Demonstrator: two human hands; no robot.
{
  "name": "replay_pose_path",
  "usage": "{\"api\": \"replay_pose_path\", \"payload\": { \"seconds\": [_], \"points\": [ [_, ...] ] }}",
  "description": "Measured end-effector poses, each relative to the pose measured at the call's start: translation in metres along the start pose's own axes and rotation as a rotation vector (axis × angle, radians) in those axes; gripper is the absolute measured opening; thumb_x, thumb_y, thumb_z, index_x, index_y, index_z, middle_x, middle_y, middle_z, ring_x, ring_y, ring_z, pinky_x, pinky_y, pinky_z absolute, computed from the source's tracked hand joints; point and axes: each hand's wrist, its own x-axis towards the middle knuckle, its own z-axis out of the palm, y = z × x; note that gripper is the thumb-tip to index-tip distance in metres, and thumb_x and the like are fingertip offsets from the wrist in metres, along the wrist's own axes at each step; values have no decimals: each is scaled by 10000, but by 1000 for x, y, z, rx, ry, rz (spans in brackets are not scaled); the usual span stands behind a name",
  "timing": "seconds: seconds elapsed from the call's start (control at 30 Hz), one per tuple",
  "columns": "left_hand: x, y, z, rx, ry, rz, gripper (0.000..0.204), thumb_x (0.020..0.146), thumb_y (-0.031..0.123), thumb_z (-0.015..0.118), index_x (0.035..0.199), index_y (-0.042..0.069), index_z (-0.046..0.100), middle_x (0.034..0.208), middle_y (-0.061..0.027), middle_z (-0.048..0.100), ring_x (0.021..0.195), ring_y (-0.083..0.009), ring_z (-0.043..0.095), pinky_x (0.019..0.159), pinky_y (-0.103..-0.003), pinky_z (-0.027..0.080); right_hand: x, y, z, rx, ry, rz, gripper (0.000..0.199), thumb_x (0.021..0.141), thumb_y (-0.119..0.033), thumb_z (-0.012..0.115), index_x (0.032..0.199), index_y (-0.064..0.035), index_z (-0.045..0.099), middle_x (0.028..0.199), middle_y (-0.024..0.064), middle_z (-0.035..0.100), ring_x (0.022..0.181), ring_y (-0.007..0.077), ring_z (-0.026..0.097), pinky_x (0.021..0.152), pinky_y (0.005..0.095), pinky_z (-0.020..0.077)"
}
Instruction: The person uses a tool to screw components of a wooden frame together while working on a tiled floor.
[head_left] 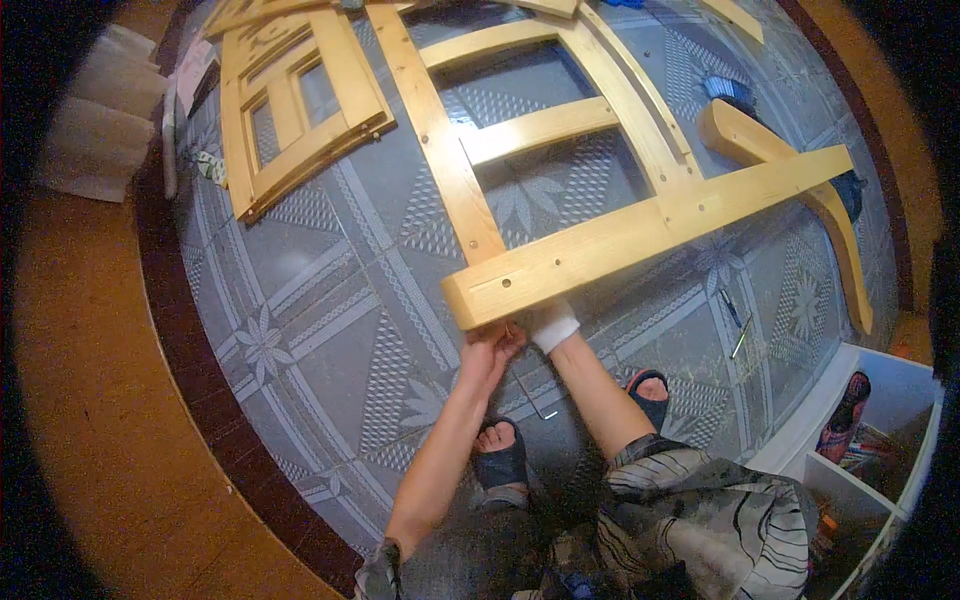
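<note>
A pale wooden beam (610, 240) with drilled holes runs across the front end of a wooden frame (440, 160) lying above the floor. My left hand (490, 345) is at the beam's near left end, its fingers curled closed just below the edge; what they hold is hidden. Beside it my right hand (553, 325), in a white glove or wrap, reaches under the beam, so its fingers are out of sight. A thin L-shaped metal rod (533, 394), like a hex key, slants down from near my left hand; I cannot tell whether it is held.
At the far left lies a wooden panel assembly (295, 110). Past the beam's right end are a curved wooden piece (845, 250) and a blue brush-like item (730, 92). A dark slim tool (731, 308) is on the tiles. A white divided box (855, 470) holds small items at right.
</note>
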Motion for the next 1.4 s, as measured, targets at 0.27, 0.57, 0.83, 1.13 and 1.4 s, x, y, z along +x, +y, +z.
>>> {"api": "replay_pose_path", "payload": {
  "seconds": [0.27,0.57,0.83,1.13,1.4],
  "points": [
    [-1,-1,11,-25,27,-28,170,792,122,519,941,44,491,820,-65,537,719,-197,541,640,-348,490,-2,-5,-6,31,-20,-110,511,832,-340,291,1287,-129,196,1343,42,172,1233,211,162,1006,398,139],
    [1,-6,9,98,17,50,186,778,85,528,956,48,491,820,-69,540,699,-187,535,605,-322,479,-3,-4,-11,-119,89,71,500,840,-357,276,1275,-116,228,1325,52,224,1208,219,224,998,369,168],
    [-7,-3,12,-110,5,-81,212,796,93,508,993,27,465,827,-93,551,729,-202,547,636,-332,477,-4,-10,-7,425,80,89,518,826,-376,299,1277,-131,225,1335,43,198,1213,216,213,993,388,181],
    [-11,-1,6,320,107,35,140,791,66,506,901,-21,496,764,-74,544,633,-166,547,558,-268,473,4,-25,4,-810,-113,72,491,833,-341,283,1277,-137,230,1325,49,226,1215,217,214,998,389,166],
    [-13,-9,13,534,127,280,69,775,22,482,802,-38,503,637,-79,531,573,-150,524,495,-246,435,-1,-9,1,-82,6,10,487,837,-332,271,1276,-126,230,1327,53,220,1213,217,217,999,378,167]
  ]
}}
